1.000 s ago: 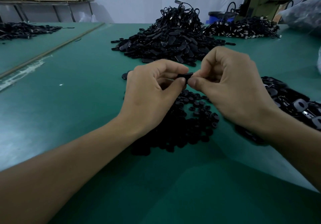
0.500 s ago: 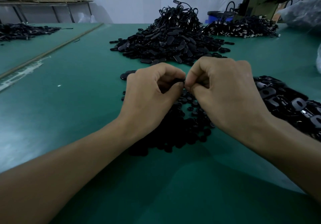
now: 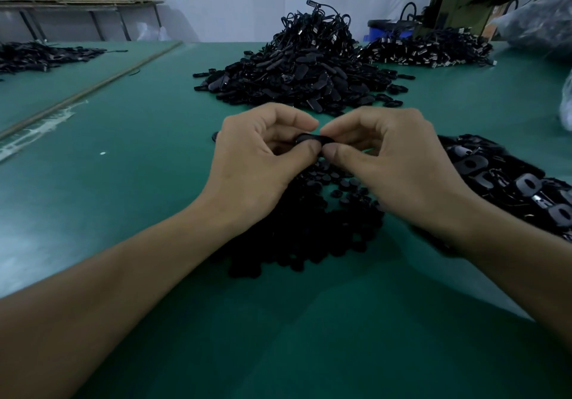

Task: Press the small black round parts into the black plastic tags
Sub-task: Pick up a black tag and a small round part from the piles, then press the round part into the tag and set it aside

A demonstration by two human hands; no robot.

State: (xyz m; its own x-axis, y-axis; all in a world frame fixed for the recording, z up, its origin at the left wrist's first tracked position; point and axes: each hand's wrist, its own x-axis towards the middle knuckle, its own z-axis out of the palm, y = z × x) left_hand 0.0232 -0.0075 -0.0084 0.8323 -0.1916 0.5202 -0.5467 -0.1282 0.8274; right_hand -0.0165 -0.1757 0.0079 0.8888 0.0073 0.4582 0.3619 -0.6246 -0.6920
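Above the heap of small round parts (image 3: 309, 213), one black tag (image 3: 312, 140): your left hand (image 3: 260, 157) and right hand (image 3: 399, 163) pinch its ends, its top now showing where the earlier squeeze hid it, so the press looks done.

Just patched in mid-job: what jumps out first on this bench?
At the centre, the left hand and right hand pinch one black tag between them. Beneath them lies a spread of small round parts; a tall heap of tags rises behind on the green table.
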